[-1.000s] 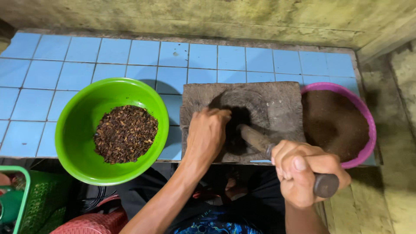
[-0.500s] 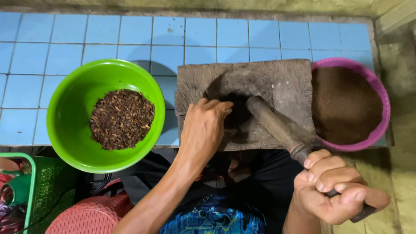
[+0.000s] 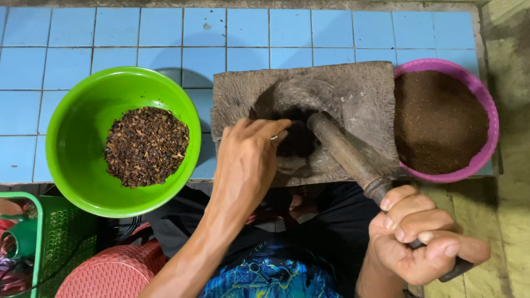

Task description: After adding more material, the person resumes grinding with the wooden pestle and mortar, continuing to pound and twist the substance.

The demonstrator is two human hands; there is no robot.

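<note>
While the pestle (image 3: 353, 154) had been angled low across the stone a second earlier, its head now rested at the right edge of the dark hollow in the stone mortar slab (image 3: 353, 94), near the centre of the frame, with the shaft running down toward the lower right. The right hand (image 3: 419, 243) had slid back along the shaft and was clenched around its far end at the lower right, fingers fully wrapped. The left hand (image 3: 248, 160), which had lain flat over the hollow, had its fingertips curled into the dark ground material (image 3: 298, 138) there, touching it; whether it pinched any could not be told. That shift read as a pause between strokes, the hand gathering the material back into the hollow while the pestle stood aside.

At the left of the frame the green bowl (image 3: 72, 160) held a heap of coarse brown flakes (image 3: 146, 144), apart from both hands. At the right, the pink bowl (image 3: 488, 110) touched the slab's edge and was filled with fine brown powder (image 3: 439, 121). Blue tiles (image 3: 66, 60) lay behind. A green basket (image 3: 33, 243) and red stool (image 3: 110, 273) sat at lower left.
</note>
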